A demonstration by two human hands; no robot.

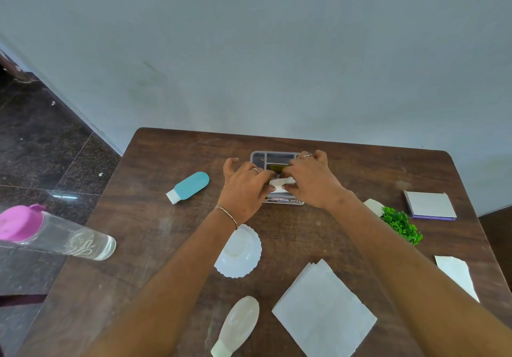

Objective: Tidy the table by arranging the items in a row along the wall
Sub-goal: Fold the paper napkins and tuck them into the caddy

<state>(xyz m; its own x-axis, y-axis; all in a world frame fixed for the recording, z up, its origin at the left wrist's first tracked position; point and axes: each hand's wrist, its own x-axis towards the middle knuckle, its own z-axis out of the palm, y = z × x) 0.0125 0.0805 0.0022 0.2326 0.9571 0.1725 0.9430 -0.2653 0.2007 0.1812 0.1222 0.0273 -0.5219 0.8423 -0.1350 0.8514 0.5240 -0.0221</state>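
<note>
Over the middle of the table point(155, 218), both hands meet on a small white piece point(281, 184). The left hand point(245, 190) pinches its near end in a tight grip with its other fingers fanned out. The right hand point(311, 182) curls over the far end in a closed grip. What the piece is I cannot tell; most of it is covered.

Under them lies a grey divided box point(266, 157), open on top, near the wall point(249, 51) but not against it. One compartment holds something with a yellow label; the hands hide the rest. Its near edge carries printed stickers.

To the left a teal bottle point(191, 187) lies on its side. A clear bottle with a pink cap point(58, 236) juts past the table's left edge, its contents hard to judge. Nearer me sit a white scalloped dish point(241, 254) holding nothing, a pale squeeze bottle point(238, 326) cut off at the bottom, and folded napkins point(324, 309). On the right are a tipped green plant point(401, 225), its pot partly behind the forearm, a notepad point(429, 205) and a paper scrap point(457, 276).
</note>
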